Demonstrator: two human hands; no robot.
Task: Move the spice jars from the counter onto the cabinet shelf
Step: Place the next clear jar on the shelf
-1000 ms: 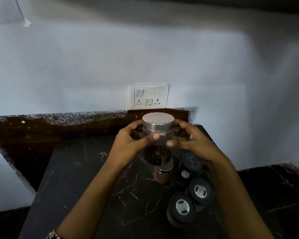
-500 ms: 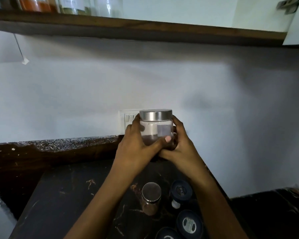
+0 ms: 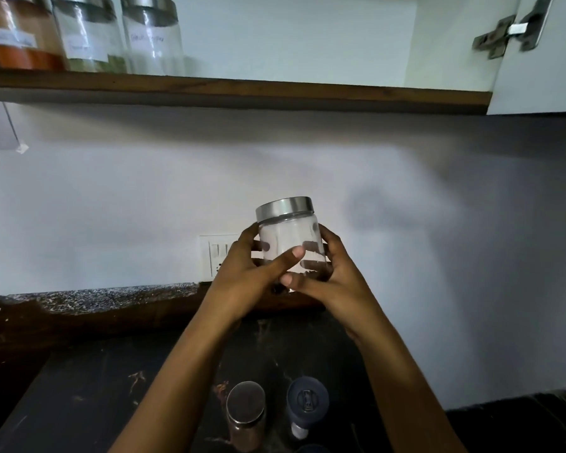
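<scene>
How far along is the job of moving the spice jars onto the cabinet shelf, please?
Done: three labelled jars stand on the shelf. In hand: the left hand and right hand grip a steel-lidded glass jar below it. Left: at least a metal-lidded jar and a dark-lidded jar on the counter.

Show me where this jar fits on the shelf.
Free: the wooden shelf from the clear steel-lidded glass jar rightward to the metal hinge. Crowded: the left end, where that jar, a green-spice jar and an orange-spice jar stand side by side.
</scene>
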